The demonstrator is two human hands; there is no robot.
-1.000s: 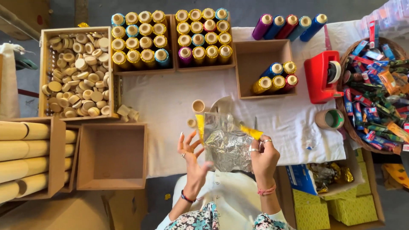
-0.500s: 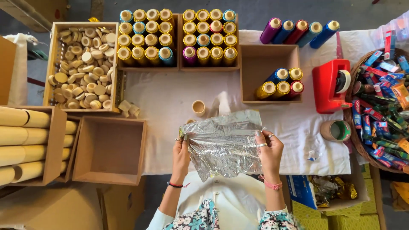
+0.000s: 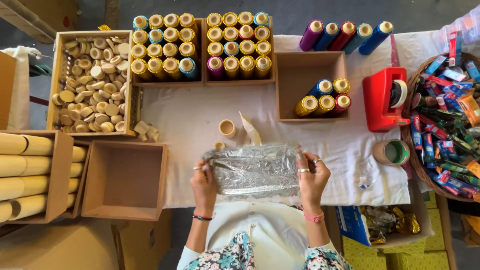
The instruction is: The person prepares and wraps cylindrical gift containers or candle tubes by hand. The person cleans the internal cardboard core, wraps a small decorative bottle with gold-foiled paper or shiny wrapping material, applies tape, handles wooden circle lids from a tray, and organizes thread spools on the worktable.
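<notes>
my left hand (image 3: 204, 184) grips the left edge of a crinkled silver foil sheet (image 3: 256, 170), fingers curled and pinching the edge, a ring on 1 finger and a band at the wrist. my right hand (image 3: 311, 176) pinches the right edge the same way, fingers pressed together along the foil, 2 rings showing and a pink bracelet on the wrist. the foil is stretched flat between both hands, low over the near edge of the white cloth-covered table (image 3: 190, 120), right in front of my body. just beyond the foil stands a small open cardboard cap (image 3: 227, 128), with a pale cone-shaped paper piece (image 3: 251, 131) beside it; whether either touches the foil i cannot tell. to the left, an empty wooden box (image 3: 125, 179) sits near my left hand, and farther left a box of long plain cardboard tubes (image 3: 22, 175). at the back left, a wooden tray of round cardboard discs (image 3: 92, 82). behind, 2 crates of upright foil-wrapped tubes (image 3: 200, 45), and a wooden box with 4 coloured tubes (image 3: 322, 95). 5 more tubes (image 3: 345, 35) lie on the cloth behind it. to the right, a red tape dispenser (image 3: 384, 99), a roll of tape (image 3: 392, 152), and a basket of coloured packets (image 3: 447, 115).
</notes>
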